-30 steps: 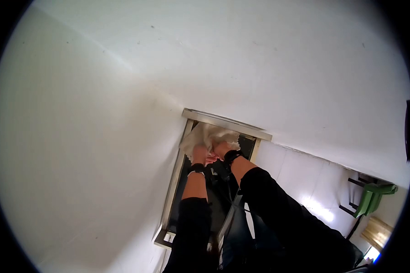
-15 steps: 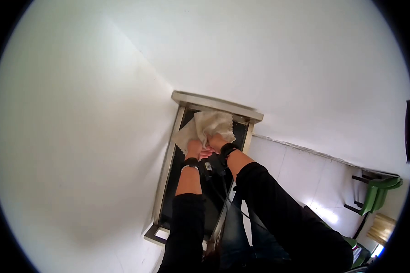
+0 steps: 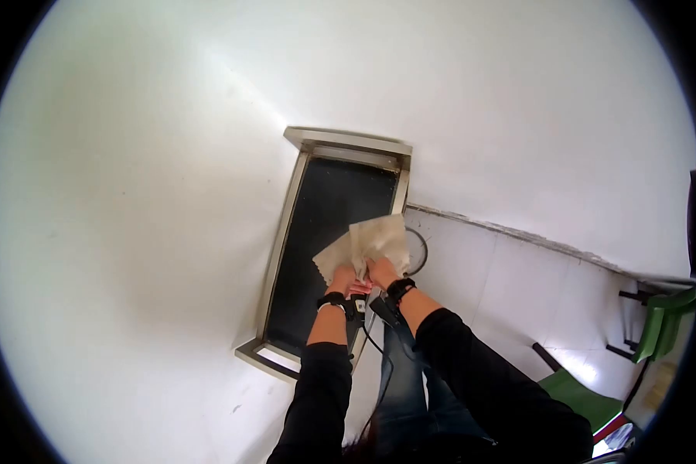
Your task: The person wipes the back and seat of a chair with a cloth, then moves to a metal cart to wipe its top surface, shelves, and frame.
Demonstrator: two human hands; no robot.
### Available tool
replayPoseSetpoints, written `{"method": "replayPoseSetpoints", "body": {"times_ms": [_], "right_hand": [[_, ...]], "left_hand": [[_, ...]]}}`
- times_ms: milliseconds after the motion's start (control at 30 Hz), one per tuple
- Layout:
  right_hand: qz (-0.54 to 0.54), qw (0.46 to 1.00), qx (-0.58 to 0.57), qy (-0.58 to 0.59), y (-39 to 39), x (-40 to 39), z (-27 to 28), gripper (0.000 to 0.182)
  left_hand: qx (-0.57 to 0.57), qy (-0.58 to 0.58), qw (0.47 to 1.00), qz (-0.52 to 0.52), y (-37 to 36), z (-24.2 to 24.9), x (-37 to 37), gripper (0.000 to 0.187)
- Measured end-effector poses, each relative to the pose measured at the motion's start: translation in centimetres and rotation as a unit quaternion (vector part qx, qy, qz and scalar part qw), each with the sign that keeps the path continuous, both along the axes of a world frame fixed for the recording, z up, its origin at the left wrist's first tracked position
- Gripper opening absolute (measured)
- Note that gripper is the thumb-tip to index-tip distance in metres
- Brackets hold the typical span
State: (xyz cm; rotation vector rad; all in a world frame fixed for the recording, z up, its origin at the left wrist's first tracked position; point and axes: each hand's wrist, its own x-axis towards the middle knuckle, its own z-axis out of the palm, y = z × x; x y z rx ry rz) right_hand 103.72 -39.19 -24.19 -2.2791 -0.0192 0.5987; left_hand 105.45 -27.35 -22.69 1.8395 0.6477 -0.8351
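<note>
A beige cloth (image 3: pixel 380 237) with zigzag edges hangs from both hands, over the right side of a metal-framed stand with a black top (image 3: pixel 329 201). My left hand (image 3: pixel 343 280) is closed on the cloth's lower left part. Close beside it, my right hand (image 3: pixel 382 272) grips the cloth's lower middle. The fingers are bent and partly hidden by the cloth. Dark bands with attached small devices (image 3: pixel 359 305) sit at the wrists, and a black cable (image 3: pixel 389 371) runs down from them.
White walls (image 3: pixel 503 116) meet behind the stand. To the right lie pale floor tiles (image 3: pixel 472 263) and green chairs (image 3: pixel 584 398). A dark cable loop (image 3: pixel 424 251) shows beside the stand. Legs in jeans (image 3: pixel 402 379) are below my arms.
Both hands have drawn the cloth from the stand's far end toward me and to the right, uncovering the far part of the black top. The view has shifted, and more of a green chair shows.
</note>
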Motion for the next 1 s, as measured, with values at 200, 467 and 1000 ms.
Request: {"method": "replayPoseSetpoints", "body": {"times_ms": [200, 467, 1000], "right_hand": [[-0.154, 0.984, 0.041, -0.076, -0.2, -4.5, 2.3, 0.034], [-0.296, 0.949, 0.069, -0.080, 0.2, -5.8, 1.3, 0.053], [-0.318, 0.944, 0.053, 0.069, -0.9, -1.8, 0.8, 0.032]], "left_hand": [[-0.043, 0.150, 0.987, 0.037, -0.4, 1.2, -3.5, 0.046], [0.011, 0.156, 0.988, -0.008, -1.4, 2.7, -5.3, 0.049], [0.044, -0.060, 0.994, -0.078, 3.6, -9.5, -5.1, 0.044]]}}
